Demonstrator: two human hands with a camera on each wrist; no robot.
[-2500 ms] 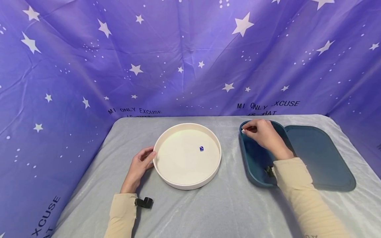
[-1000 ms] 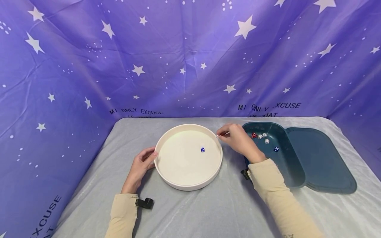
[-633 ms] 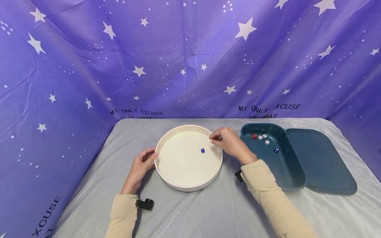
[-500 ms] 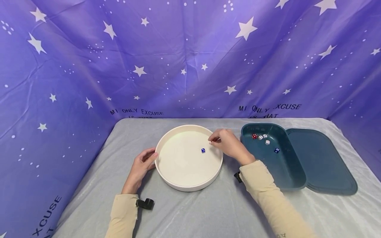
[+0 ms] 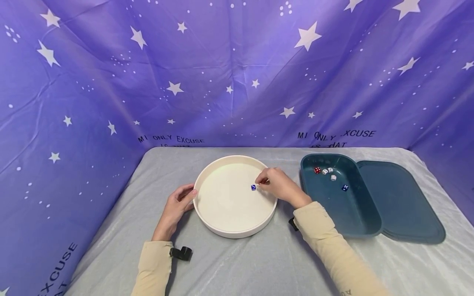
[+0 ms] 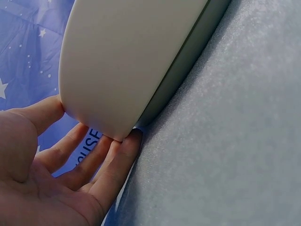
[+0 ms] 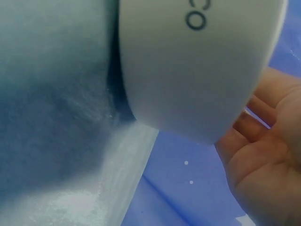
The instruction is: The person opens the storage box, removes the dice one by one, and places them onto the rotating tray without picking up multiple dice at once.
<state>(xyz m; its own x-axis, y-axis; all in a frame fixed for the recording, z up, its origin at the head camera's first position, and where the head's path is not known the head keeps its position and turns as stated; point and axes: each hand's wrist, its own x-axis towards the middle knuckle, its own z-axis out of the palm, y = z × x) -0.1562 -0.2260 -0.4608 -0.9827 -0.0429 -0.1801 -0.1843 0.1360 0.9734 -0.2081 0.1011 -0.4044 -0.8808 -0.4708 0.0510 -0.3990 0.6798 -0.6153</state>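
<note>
The right grip (image 5: pixel 279 185), a bare hand, is nearly closed: thumb and fingertips pinch a white die (image 5: pixel 258 186), mostly covered by them. A pinch suits so small a cube, and it leaves the die low inside the round tray (image 5: pixel 229 197), just right of the blue die (image 5: pixel 253 187) lying on its floor; whether the two dice touch is too fine to tell. The hand reaches in over the tray's right wall, whose outer side shows part of some lettering (image 7: pixel 197 16) in the right wrist view.

The left grip (image 5: pixel 177 209) has hold of the tray's opposite side, thumb on the rim and fingers bent against the outer wall, probably to steady it.

Further right is a dark teal tub (image 5: pixel 374 213) with a red die (image 5: pixel 317 170), three white dice (image 5: pixel 333 178) and a dark blue die (image 5: pixel 345 188), mostly toward its far end. Its uncovered top gives easy access, and its likely lid (image 5: pixel 411 201) lies flat alongside, out of the way.

All this rests on a table (image 5: pixel 229 267) covered in pale grey, plush-looking cloth (image 5: pixel 414 271), creased in places. Purple-blue drapes (image 5: pixel 207 61) with white stars and black lettering (image 5: pixel 335 133) hang behind and at both sides, hiding the room beyond.
</note>
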